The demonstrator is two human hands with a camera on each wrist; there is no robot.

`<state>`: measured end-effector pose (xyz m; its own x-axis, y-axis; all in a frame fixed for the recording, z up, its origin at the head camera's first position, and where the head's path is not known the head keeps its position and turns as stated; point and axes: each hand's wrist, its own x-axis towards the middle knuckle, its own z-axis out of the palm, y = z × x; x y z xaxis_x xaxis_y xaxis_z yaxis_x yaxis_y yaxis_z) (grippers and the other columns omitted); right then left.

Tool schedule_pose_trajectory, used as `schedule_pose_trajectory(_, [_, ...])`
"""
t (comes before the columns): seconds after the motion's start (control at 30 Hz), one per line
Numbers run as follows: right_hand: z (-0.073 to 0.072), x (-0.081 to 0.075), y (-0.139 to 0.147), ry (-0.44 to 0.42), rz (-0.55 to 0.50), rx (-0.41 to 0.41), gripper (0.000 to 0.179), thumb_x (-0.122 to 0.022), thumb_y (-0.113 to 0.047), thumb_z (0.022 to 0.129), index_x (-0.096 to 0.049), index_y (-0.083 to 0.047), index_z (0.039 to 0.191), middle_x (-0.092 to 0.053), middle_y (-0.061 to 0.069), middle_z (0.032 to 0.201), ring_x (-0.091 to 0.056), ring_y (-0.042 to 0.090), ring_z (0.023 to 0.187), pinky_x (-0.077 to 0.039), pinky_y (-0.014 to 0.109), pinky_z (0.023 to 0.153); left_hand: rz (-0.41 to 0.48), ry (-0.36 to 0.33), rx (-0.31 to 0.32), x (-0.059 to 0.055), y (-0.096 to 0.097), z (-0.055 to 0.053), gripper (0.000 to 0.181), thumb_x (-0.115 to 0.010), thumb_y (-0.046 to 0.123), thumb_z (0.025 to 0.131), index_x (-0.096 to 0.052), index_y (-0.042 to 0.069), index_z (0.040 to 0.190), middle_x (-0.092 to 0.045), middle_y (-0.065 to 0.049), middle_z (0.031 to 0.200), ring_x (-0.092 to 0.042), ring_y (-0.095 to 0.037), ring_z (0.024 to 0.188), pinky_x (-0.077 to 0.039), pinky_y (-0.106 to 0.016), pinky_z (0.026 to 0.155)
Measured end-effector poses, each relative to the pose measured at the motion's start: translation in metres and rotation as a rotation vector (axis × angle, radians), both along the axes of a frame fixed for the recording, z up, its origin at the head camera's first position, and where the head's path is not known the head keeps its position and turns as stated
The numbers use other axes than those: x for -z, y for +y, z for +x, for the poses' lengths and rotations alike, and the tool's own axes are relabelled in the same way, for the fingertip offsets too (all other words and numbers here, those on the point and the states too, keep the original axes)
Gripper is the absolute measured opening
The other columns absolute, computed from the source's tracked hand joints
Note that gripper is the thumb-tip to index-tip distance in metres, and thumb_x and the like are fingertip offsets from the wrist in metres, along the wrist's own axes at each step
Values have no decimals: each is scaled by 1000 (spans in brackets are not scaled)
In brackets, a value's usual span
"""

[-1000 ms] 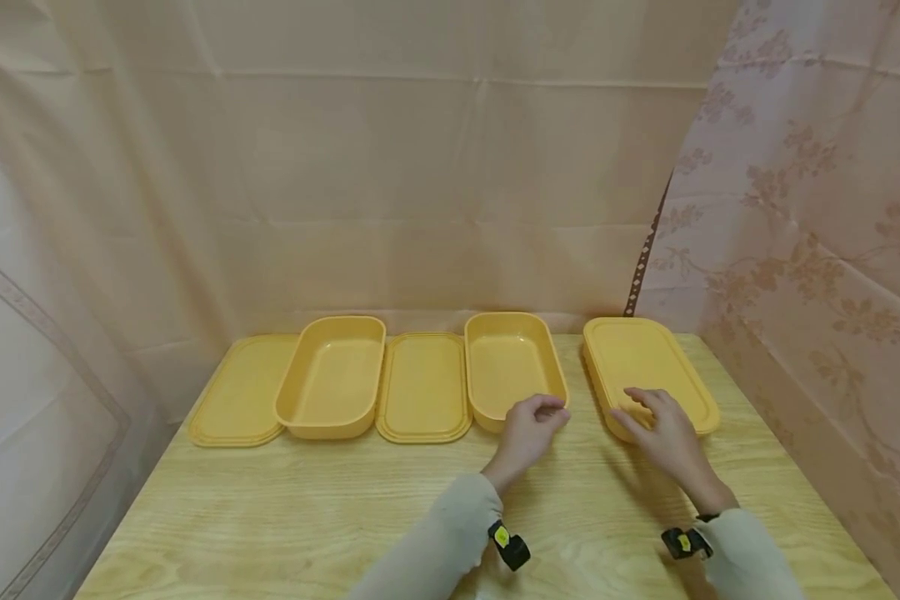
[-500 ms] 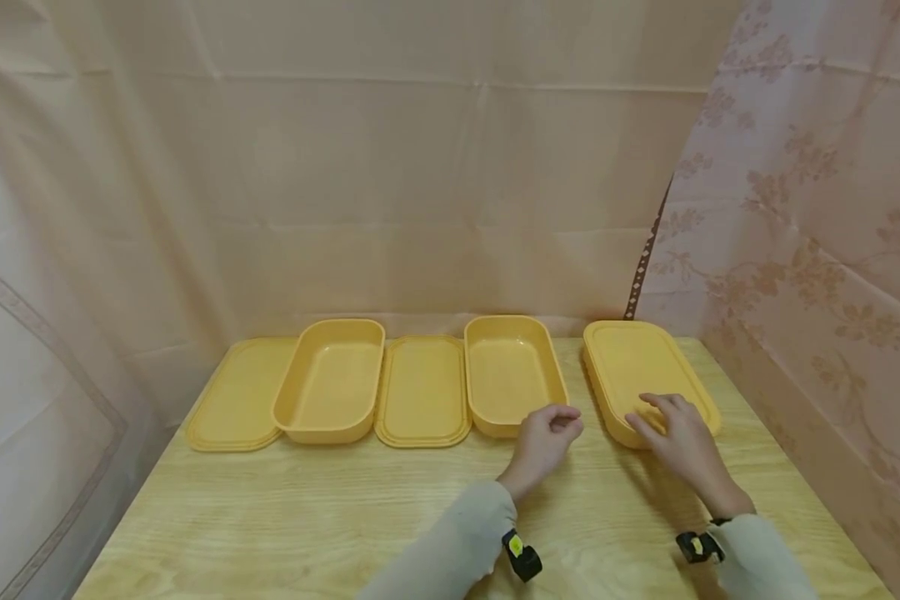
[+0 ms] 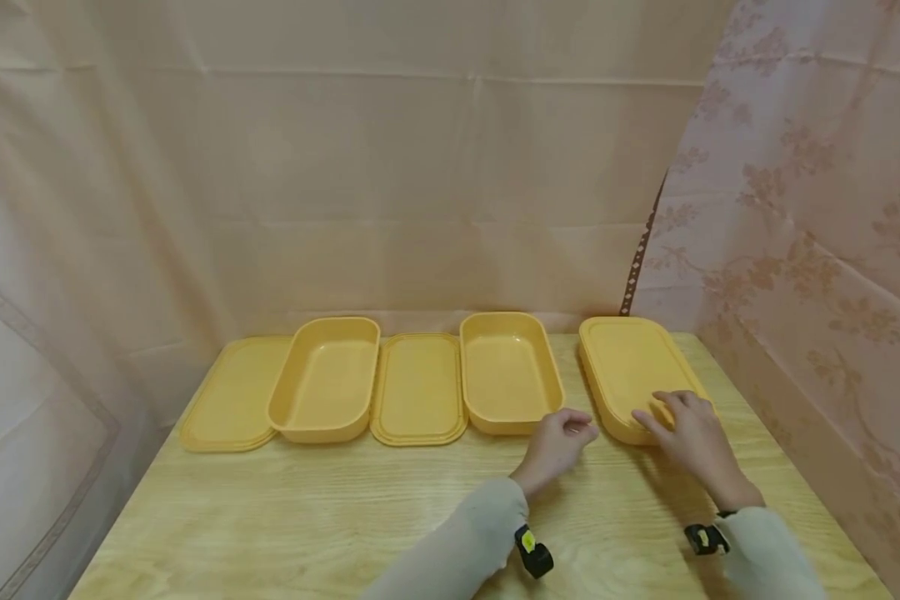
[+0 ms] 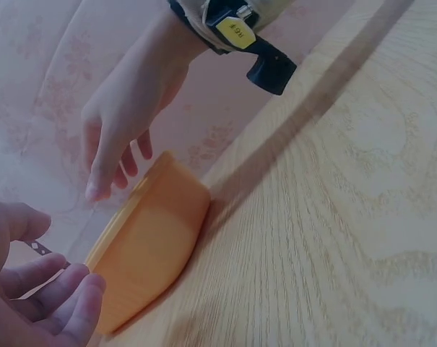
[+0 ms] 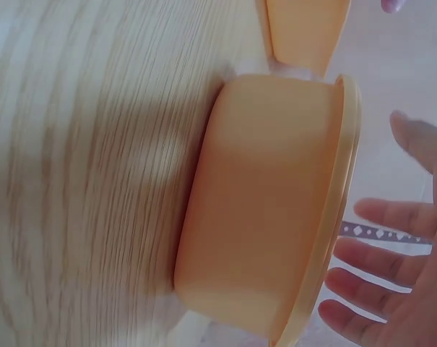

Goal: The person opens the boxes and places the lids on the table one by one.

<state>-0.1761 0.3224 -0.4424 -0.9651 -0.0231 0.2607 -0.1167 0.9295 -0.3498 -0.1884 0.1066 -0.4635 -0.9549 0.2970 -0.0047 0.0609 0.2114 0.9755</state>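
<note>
A yellow food container with its lid on [image 3: 633, 367] stands at the right end of the table. My right hand [image 3: 696, 442] hovers over its near right part, fingers spread and holding nothing; in the right wrist view the fingertips [image 5: 348, 285] are close to the lid's rim, contact unclear. My left hand [image 3: 555, 450] is just in front of the near right corner of an open yellow container [image 3: 510, 383]. Its fingers are loosely bent with nothing between them. In the left wrist view, thumb and fingers of the left hand [image 4: 41, 289] stand apart before the lidded container [image 4: 153, 246].
A flat yellow lid [image 3: 420, 392] lies left of the open container. Further left are another open container [image 3: 326, 379] and a second lid [image 3: 232, 400], partly hidden behind it. Curtains [image 3: 420, 192] hang behind and beside the wooden table [image 3: 285, 517].
Both hands have drifted a little to the right and toward me. The left hand has moved off the open container's near corner. The containers and lids have stayed in place.
</note>
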Motion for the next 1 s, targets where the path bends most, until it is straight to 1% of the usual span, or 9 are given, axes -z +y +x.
schedule_pose_trajectory(0.13, [2, -2, 6, 3, 11, 10, 62, -62, -48, 93, -58, 5, 126, -51, 38, 122, -43, 56, 109, -39, 67, 85, 1, -23, -16, 0, 6, -2, 21, -68, 21, 91, -70, 8, 107, -72, 0, 96, -62, -4, 79, -50, -18, 67])
schedule_pose_trajectory(0.23, [3, -4, 9, 14, 12, 27, 62, -63, -48, 91, -59, 3, 126, -50, 37, 122, -43, 56, 109, -37, 67, 85, 10, -34, -11, 1, 10, -3, 23, -67, 21, 92, -70, 6, 109, -72, 0, 95, -61, -4, 79, -50, -19, 67])
schedule_pose_trajectory(0.37, [3, -5, 12, 12, 12, 43, 64, -62, -48, 92, -56, 4, 128, -48, 38, 123, -43, 55, 108, -38, 68, 84, 35, -68, -12, 3, 15, -4, 25, -66, 21, 93, -68, 4, 111, -70, 2, 92, -60, -4, 77, -49, -20, 66])
schedule_pose_trajectory(0.47, [4, -5, 15, 6, 17, 62, 65, -61, -48, 93, -55, 6, 128, -46, 38, 125, -42, 56, 109, -39, 68, 82, 27, -68, -10, 4, 17, -6, 27, -67, 22, 92, -68, 4, 112, -69, 2, 93, -60, -4, 79, -49, -20, 66])
schedule_pose_trajectory(0.57, [6, -5, 20, 9, 25, 87, 65, -61, -47, 93, -55, 8, 127, -45, 39, 125, -41, 57, 109, -40, 68, 80, 4, -51, 0, 6, 20, -7, 30, -67, 23, 92, -67, 2, 113, -68, 1, 95, -61, -6, 81, -50, -20, 67])
schedule_pose_trajectory(0.7, [7, -4, 26, 22, 22, 116, 67, -61, -46, 93, -53, 11, 126, -44, 41, 124, -41, 58, 109, -40, 68, 81, -26, -51, 3, 8, 26, -10, 36, -69, 28, 91, -65, 2, 116, -68, -1, 98, -63, -9, 85, -50, -20, 69])
schedule_pose_trajectory(0.87, [7, -3, 32, 10, -25, 151, 73, -60, -46, 94, -45, 14, 132, -40, 43, 127, -39, 59, 111, -38, 71, 85, -64, -62, -14, 9, 31, -13, 41, -70, 33, 89, -64, 4, 118, -68, -5, 104, -64, -13, 91, -52, -20, 71])
schedule_pose_trajectory(1.0, [7, -1, 38, -47, -95, 177, 78, -56, -47, 96, -37, 15, 139, -34, 45, 131, -35, 61, 115, -35, 72, 89, -62, -83, -29, 11, 35, -12, 46, -70, 35, 89, -63, 4, 121, -67, -9, 110, -65, -15, 95, -53, -23, 76])
